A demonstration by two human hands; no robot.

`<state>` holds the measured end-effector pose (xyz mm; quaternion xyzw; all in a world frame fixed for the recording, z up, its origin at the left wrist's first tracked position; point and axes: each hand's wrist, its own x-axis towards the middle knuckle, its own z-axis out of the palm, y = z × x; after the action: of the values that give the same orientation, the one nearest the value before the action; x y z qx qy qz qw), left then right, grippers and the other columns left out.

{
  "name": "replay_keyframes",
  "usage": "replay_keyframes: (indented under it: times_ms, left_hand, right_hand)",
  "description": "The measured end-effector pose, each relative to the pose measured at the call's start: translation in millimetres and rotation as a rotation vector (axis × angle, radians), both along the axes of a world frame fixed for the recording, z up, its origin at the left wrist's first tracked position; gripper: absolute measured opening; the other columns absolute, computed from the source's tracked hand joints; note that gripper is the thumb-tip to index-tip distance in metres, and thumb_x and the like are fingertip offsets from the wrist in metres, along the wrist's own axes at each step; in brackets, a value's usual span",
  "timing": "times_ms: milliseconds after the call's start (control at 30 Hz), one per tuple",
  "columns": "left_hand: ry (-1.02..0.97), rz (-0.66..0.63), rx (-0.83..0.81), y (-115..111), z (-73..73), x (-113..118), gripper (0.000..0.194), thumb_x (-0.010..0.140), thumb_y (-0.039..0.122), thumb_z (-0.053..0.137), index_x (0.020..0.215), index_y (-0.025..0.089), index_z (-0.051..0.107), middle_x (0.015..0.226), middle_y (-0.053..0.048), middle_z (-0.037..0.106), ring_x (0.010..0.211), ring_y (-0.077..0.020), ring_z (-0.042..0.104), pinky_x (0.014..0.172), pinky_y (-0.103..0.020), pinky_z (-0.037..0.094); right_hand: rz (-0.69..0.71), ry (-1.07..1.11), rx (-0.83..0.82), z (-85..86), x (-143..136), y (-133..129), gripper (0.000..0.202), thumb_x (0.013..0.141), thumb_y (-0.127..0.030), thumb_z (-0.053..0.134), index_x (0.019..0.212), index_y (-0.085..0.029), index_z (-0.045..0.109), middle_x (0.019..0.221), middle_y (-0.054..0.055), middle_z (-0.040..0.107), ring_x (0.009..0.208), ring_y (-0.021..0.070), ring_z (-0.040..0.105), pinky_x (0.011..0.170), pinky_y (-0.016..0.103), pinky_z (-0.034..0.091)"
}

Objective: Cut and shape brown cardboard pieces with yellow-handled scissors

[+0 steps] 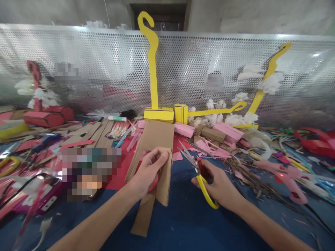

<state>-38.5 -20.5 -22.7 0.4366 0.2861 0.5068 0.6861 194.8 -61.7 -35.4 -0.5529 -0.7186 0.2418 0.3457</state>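
My left hand (150, 170) pinches the edge of a brown cardboard piece (165, 184) above the blue table. A larger cardboard sheet (159, 136) lies behind it, and a narrow cardboard strip (143, 216) extends below toward the front. To the right, my right hand (216, 183) is closed on scissors (205, 191) with yellow and red handles; their blades are parted and point up and left, apart from the cardboard. Red paper (117, 174) lies under and left of my left hand.
Yellow hook-shaped stands (153, 76) rise at the back before a perforated metal screen (104, 55). At right lie a pink glue gun (290, 176) and twigs (251, 177). Pink rolls (184, 129) and paper scraps crowd the middle; a red stand (44, 118) is at left.
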Motion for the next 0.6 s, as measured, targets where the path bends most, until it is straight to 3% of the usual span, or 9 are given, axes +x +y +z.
replay_keyframes:
  times_ms: [167,267,367,600]
  left_hand:
    - [-0.092,-0.095,-0.044,-0.4,-6.2,2.8,0.024,0.085,0.039,0.077,0.087,0.019,0.063,0.071,0.002,0.060,0.061,-0.0092,0.056,0.058,-0.019,0.045]
    - [-0.148,-0.146,-0.006,-3.2,-11.7,5.5,0.017,0.090,0.035,0.071,0.091,0.021,0.061,0.077,0.002,0.060,0.066,-0.0103,0.058,0.065,-0.022,0.048]
    - [-0.208,-0.124,-0.004,-5.9,-13.7,8.2,0.017,0.086,0.030,0.076,0.091,0.022,0.062,0.084,0.003,0.059,0.074,-0.0099,0.059,0.073,-0.022,0.050]
    - [-0.284,-0.139,-0.118,-11.0,-14.9,15.2,0.020,0.082,0.028,0.079,0.093,0.025,0.062,0.082,0.004,0.059,0.075,-0.0106,0.059,0.076,-0.024,0.049]
  right_hand:
    - [0.072,-0.004,-0.064,4.5,-7.1,-7.3,0.032,0.082,-0.038,0.071,0.079,-0.023,0.044,0.070,-0.006,0.046,0.061,0.0116,0.039,0.054,0.023,0.037]
    - [0.117,-0.016,-0.094,2.8,-10.1,-10.8,0.027,0.085,-0.037,0.069,0.083,-0.022,0.047,0.070,-0.006,0.048,0.061,0.0118,0.039,0.054,0.024,0.035]
    - [0.145,-0.031,-0.105,1.1,-12.3,-14.1,0.026,0.085,-0.035,0.068,0.082,-0.023,0.046,0.068,-0.007,0.047,0.061,0.0118,0.037,0.053,0.024,0.033]
    - [0.134,-0.045,-0.083,0.3,-15.7,-17.6,0.023,0.084,-0.031,0.067,0.081,-0.023,0.045,0.068,-0.007,0.048,0.060,0.0117,0.036,0.053,0.024,0.031]
